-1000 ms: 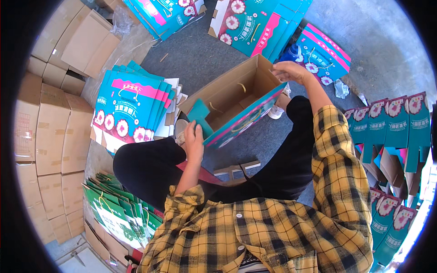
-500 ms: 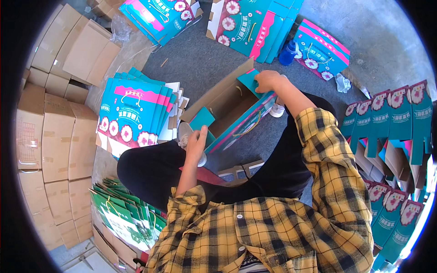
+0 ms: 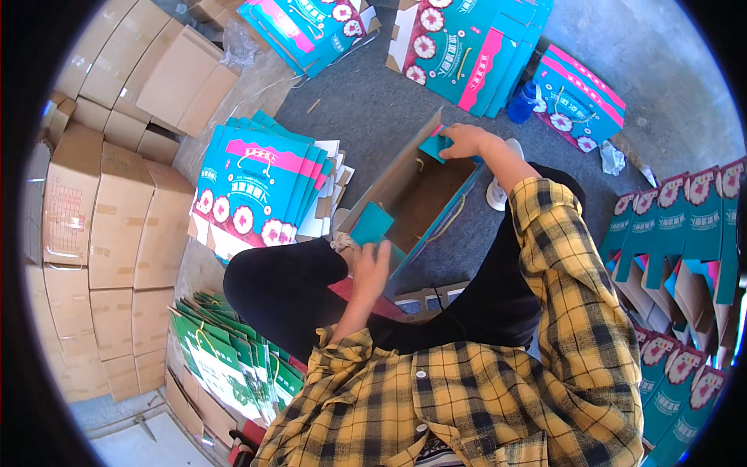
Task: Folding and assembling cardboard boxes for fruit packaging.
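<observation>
Between my knees stands an open-topped carton gift box point(image 3: 443, 231), teal outside and plain brown inside, with a yellow cord handle along its near side. Its long brown far wall stands up. At the far right end, my right hand point(image 3: 471, 142) is closed on a small teal end flap point(image 3: 433, 148), thumb and fingers pinching its edge. My left hand point(image 3: 369, 274) is at the near left end, thumb and fingers apart, touching beside the other teal end flap point(image 3: 372, 224). That flap leans inward over the box's opening.
Flattened teal cartons point(image 3: 257, 183) are stacked at left, with more point(image 3: 459, 58) at the far side. A blue bottle point(image 3: 523, 103) stands beside a finished gift box point(image 3: 580, 101). Brown boxes point(image 3: 117, 210) line the left, green bags point(image 3: 226, 350) lie below, and teal cartons point(image 3: 673, 226) stand at right.
The whole view has shifted, so the surroundings sit farther right and lower. My left hand has lowered slightly against the near end, and the left flap tilts further inward. My right hand stays on its flap.
</observation>
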`<state>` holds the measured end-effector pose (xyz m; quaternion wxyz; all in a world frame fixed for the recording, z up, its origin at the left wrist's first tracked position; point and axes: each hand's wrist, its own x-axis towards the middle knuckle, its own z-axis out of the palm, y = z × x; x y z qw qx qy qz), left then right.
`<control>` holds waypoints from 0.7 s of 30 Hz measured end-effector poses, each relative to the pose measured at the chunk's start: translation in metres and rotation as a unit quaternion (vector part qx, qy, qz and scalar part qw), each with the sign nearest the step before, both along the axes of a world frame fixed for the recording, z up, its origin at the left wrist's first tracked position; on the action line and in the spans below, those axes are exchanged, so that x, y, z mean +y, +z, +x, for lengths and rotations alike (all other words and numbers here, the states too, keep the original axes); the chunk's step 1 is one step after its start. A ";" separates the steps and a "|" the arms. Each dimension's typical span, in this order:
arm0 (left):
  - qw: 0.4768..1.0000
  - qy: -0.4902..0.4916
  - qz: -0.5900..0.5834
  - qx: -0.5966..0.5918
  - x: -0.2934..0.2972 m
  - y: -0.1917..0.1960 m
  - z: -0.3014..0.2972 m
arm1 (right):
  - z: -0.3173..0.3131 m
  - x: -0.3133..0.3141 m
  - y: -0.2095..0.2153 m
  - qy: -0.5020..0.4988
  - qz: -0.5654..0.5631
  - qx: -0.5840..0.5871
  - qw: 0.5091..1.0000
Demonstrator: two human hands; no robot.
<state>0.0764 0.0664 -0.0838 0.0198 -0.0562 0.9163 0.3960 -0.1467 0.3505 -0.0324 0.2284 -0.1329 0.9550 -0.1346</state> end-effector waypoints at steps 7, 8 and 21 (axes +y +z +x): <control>0.981 -0.043 -0.102 -0.160 -0.003 0.025 -0.011 | 0.020 -0.040 -0.011 0.161 0.215 0.141 0.953; 0.983 -0.037 -0.143 -0.113 0.000 0.025 -0.009 | 0.022 -0.044 -0.014 0.186 0.218 0.123 0.950; 0.979 -0.086 -0.154 0.105 0.004 0.021 -0.018 | 0.021 -0.026 -0.026 0.154 0.225 0.125 0.954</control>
